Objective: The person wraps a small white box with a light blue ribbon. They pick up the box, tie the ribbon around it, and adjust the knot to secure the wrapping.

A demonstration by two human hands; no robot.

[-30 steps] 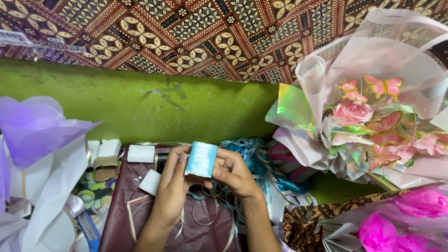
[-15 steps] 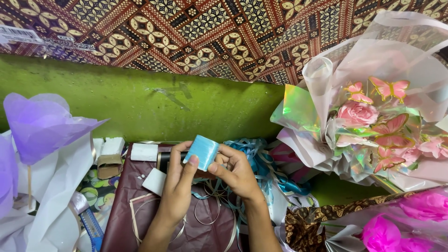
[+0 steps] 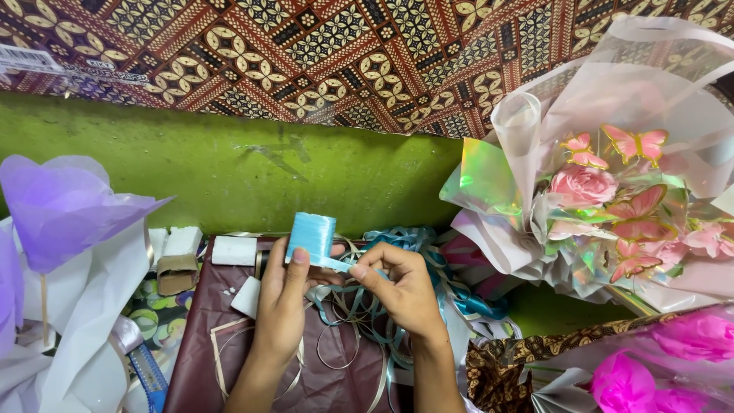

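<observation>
Head view: maroon surface (image 3: pixel 191 367), green wall (image 3: pixel 229 168), batik cloth (image 3: pixel 306 46) above.
Spool: blue ribbon roll (image 3: pixel 311 235) upright, axis vertical.
Grip: left hand (image 3: pixel 284 294) clamped on roll; right hand (image 3: pixel 399 287) pinching ribbon end (image 3: pixel 336 265).

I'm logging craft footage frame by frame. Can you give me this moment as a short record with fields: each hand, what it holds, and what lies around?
left hand: holds light blue ribbon spool upright
right hand: pinches the ribbon end pulled from the spool
under the hands: maroon sheet with loose ribbon tangle
right side: wrapped bouquet of pink roses and paper butterflies
left side: purple tissue wrap, white foam blocks
backdrop: green wall, patterned batik cloth
</observation>
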